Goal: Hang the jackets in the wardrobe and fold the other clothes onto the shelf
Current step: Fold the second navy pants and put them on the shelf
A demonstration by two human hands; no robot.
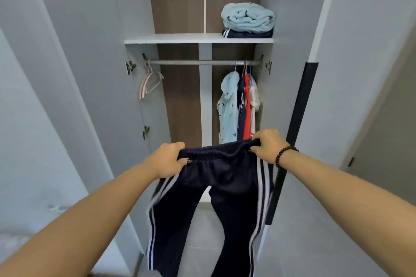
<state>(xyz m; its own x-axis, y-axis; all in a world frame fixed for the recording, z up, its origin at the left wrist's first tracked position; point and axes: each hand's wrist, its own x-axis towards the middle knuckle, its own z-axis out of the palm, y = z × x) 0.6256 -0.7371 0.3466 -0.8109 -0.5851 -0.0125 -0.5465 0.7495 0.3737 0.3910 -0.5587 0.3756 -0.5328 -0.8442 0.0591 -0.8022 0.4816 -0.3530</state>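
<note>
navy trousers between both hands

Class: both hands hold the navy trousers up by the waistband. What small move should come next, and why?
Probably bring the left hand across to the right hand, folding the trousers leg onto leg: they hang unfolded, and folded clothes go on the shelf.

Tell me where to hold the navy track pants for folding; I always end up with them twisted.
Judging by the pose, grip the navy track pants at the elastic waistband, one hand at each end, from above. The left hand and right hand hold it so, and both legs hang straight with stripes outward.
</note>
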